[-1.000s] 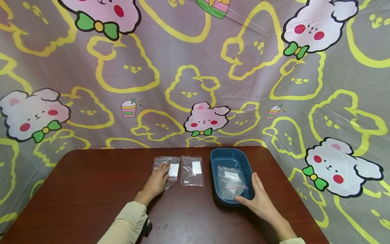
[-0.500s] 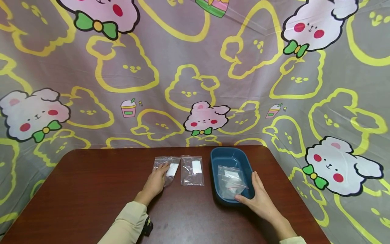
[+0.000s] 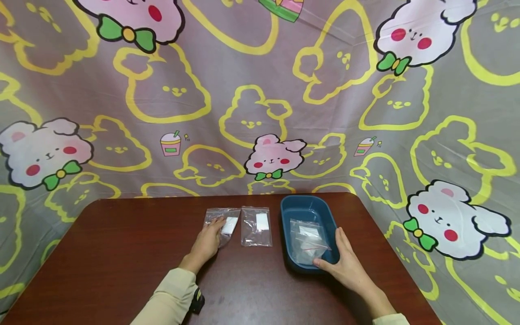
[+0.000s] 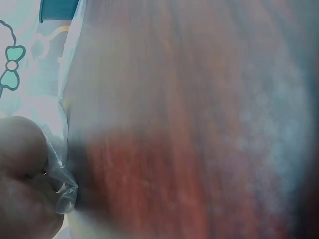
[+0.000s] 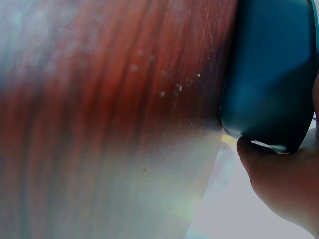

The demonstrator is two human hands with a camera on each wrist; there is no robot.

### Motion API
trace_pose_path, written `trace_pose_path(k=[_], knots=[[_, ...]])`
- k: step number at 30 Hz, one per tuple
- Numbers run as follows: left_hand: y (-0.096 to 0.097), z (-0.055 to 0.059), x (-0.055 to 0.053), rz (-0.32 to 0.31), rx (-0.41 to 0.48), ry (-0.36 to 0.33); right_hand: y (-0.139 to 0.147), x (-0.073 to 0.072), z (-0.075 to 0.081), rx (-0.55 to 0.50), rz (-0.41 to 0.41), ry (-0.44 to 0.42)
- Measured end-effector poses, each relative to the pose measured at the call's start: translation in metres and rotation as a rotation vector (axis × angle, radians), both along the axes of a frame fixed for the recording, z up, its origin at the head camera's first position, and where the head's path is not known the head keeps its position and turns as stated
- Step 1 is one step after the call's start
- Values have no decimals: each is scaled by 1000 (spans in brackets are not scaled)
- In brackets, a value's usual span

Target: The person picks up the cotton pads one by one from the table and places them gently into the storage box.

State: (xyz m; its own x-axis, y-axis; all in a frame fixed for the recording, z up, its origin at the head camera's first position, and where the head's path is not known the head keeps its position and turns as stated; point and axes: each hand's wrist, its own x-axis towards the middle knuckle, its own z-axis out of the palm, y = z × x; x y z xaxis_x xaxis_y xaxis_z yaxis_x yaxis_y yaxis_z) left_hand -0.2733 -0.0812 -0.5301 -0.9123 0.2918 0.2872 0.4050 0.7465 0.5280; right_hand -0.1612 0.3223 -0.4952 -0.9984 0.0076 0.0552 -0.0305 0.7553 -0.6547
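My left hand (image 3: 206, 241) lies over the left side of a clear zip bag (image 3: 230, 225) with a white piece inside. In the left wrist view, crinkled plastic (image 4: 66, 191) is pinched between the thumb and a finger. A second clear zip bag (image 3: 249, 225), also with a white piece, lies flat just to its right. My right hand (image 3: 350, 268) grips the near right corner of a blue plastic basin (image 3: 310, 208), thumb over the rim and fingers along the outer side. Inside the basin lie overlapping zip bags (image 3: 308, 232) with white contents.
All this stands toward the far side of a dark brown wooden table (image 3: 134, 243). A patterned cloth (image 3: 195, 99) with cartoon animals hangs behind the table and along its sides. A small black device (image 3: 197, 301) sits at my left wrist.
The left hand's fingers have drawn in on the left bag, which is more bunched, and its white piece has tilted. The right hand and basin have stayed in place.
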Motion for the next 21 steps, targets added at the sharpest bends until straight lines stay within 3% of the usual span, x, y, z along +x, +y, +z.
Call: trace_pose_path(k=[14,21], knots=[[-6,4,2,9,48,90,-1,0,1,16,-6,-7],[-11,13,3,13,42,103,-1,0,1,19,-8,2]])
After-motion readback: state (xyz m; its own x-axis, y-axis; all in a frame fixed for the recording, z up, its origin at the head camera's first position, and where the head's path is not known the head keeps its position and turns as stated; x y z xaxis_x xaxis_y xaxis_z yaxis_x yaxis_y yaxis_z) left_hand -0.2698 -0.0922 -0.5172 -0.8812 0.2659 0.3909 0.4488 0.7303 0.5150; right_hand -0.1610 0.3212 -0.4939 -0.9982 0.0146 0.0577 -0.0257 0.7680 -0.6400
